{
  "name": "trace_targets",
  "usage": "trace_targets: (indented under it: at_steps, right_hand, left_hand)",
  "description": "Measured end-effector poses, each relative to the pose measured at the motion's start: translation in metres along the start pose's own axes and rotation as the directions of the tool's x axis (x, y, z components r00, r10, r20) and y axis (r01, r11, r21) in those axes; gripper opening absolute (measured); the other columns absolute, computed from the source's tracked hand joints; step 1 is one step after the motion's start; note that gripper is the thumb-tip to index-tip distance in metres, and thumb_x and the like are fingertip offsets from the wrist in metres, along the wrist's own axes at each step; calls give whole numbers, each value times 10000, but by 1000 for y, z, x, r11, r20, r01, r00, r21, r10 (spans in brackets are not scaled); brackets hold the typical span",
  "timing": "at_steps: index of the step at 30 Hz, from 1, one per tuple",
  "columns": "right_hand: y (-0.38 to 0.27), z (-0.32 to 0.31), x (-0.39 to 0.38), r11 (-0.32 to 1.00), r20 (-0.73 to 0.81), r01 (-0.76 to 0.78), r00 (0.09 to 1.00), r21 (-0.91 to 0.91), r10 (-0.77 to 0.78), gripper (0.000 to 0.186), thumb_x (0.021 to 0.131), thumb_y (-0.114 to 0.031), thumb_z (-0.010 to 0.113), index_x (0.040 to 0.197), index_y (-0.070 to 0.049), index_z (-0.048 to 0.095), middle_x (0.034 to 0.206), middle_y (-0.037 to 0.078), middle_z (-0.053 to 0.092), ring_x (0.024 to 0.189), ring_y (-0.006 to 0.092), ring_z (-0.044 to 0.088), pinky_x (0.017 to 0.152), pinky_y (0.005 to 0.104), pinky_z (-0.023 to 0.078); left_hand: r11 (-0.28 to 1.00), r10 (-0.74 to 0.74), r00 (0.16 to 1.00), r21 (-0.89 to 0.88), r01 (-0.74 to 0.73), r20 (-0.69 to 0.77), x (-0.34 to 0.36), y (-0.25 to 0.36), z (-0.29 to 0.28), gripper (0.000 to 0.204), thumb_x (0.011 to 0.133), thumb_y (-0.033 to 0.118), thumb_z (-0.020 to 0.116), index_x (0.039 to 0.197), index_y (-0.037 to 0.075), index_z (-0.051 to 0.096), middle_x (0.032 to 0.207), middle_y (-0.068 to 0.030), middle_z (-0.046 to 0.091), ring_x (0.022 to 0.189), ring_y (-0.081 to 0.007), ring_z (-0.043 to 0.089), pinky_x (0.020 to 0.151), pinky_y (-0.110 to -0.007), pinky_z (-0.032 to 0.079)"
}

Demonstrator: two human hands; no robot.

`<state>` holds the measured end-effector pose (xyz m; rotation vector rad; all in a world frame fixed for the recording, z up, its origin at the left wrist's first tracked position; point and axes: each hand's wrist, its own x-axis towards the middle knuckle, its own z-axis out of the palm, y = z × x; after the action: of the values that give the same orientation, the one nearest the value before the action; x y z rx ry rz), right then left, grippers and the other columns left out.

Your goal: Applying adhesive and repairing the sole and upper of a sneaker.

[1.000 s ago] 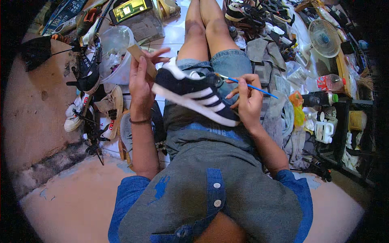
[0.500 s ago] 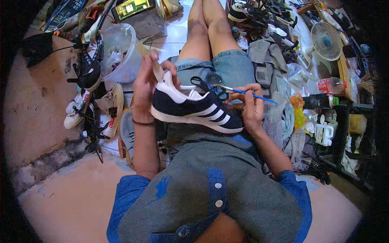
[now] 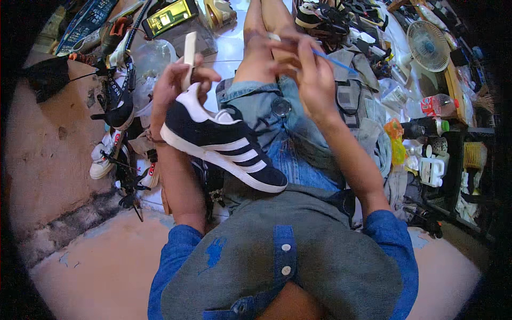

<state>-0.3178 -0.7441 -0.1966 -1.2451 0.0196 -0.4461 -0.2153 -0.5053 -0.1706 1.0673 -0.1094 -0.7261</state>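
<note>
My left hand [image 3: 178, 80] is closed round the heel end of a black suede sneaker [image 3: 213, 130] with white side stripes and a white sole. The toe tilts down to the right, over my lap. Between the same fingers a pale flat strip [image 3: 190, 50] stands up above the heel; its kind is unclear. My right hand [image 3: 314, 74], partly smeared by motion, is raised over my thighs, apart from the shoe. It holds a thin paintbrush [image 3: 337, 62] with a blue handle. A small round dark container [image 3: 281, 107] rests on my denim shorts between the thighs.
On the left are a clear plastic tub [image 3: 152, 58], several shoes and a phone [image 3: 169, 17] with a lit screen. Grey cloth pieces [image 3: 352, 98], a fan [image 3: 428, 46], a plastic bottle [image 3: 440, 106] and a white jug [image 3: 432, 172] crowd the right.
The sneaker has moved left and slightly down with my left hand. My right hand has lifted away from the shoe, up and forward, with the paintbrush. The small container now shows fully.
</note>
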Motion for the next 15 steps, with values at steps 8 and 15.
trace_targets:
  at_steps: [8, 15]
  right_hand:
    - [-13, 51, 74, 941, 300, 258, 936, -221, -187, 346, 946, -330, 674, 959, 14, 705, 837, 82, 709, 715, 110, 669, 624, 236, 521]
    - [-24, 43, 62, 966, 205, 207, 963, -153, -173, 265, 945, -254, 677, 898, 6, 708, 753, 34, 668, 665, 82, 634, 587, 220, 488]
  left_hand:
    - [961, 93, 967, 231, -150, 237, 1, 21, 51, 299, 893, 279, 549, 1053, 27, 577, 1004, -246, 707, 681, -155, 577, 574, -190, 479]
    - [959, 80, 964, 245, -144, 254, 5, 18, 58, 372, 920, 303, 517, 1100, -19, 568, 973, -257, 706, 699, -155, 614, 535, -207, 489]
